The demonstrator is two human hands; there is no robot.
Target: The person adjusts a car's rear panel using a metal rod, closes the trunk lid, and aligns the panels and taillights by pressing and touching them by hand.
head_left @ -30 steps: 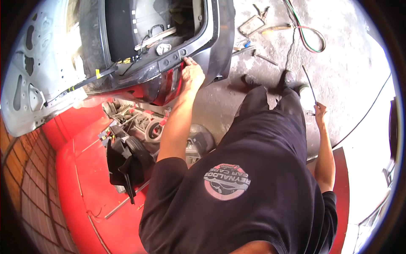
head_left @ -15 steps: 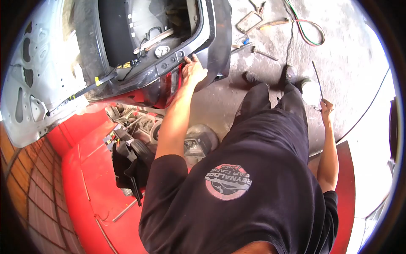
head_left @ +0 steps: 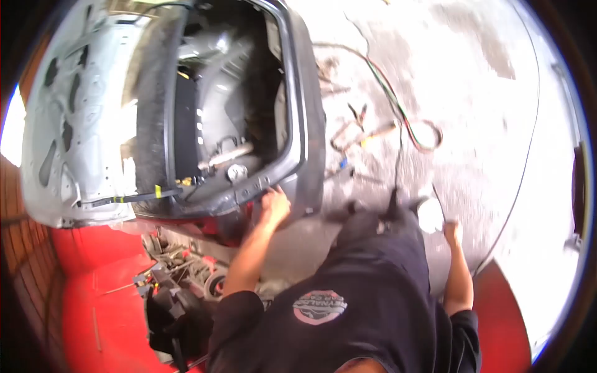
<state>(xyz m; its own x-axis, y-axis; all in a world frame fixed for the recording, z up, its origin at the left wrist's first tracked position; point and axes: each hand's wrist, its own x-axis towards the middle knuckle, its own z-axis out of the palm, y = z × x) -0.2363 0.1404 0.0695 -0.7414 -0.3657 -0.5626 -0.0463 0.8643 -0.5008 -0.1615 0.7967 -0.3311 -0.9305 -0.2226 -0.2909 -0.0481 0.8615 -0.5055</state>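
Note:
The open rear of a dark car body [head_left: 309, 143] is at upper left. My left hand [head_left: 275, 207] rests on the lower rim of its opening, near the red tail light area [head_left: 250, 210], with its fingers somewhat bent and apart, holding nothing. A white crumpled item [head_left: 236, 173] lies just inside the rim. On the right, my right hand [head_left: 453, 234] is closed around the lower end of a thin dark rod [head_left: 439, 202]. The rod points away from me, over the concrete floor beside a bright round patch [head_left: 430, 216]. Motion blur softens both hands.
Red and green hoses [head_left: 398, 110] and several tools [head_left: 362, 115] lie on the floor ahead. A pale perforated panel [head_left: 65, 124] stands at far left. Car parts [head_left: 186, 270] and black trim [head_left: 171, 323] lie on red floor at lower left. A thin cable [head_left: 528, 149] runs along the right.
The view has tilted forward, so the car, floor items and both hands appear lower. My left hand remains at the car's rim, and my right hand still holds the rod.

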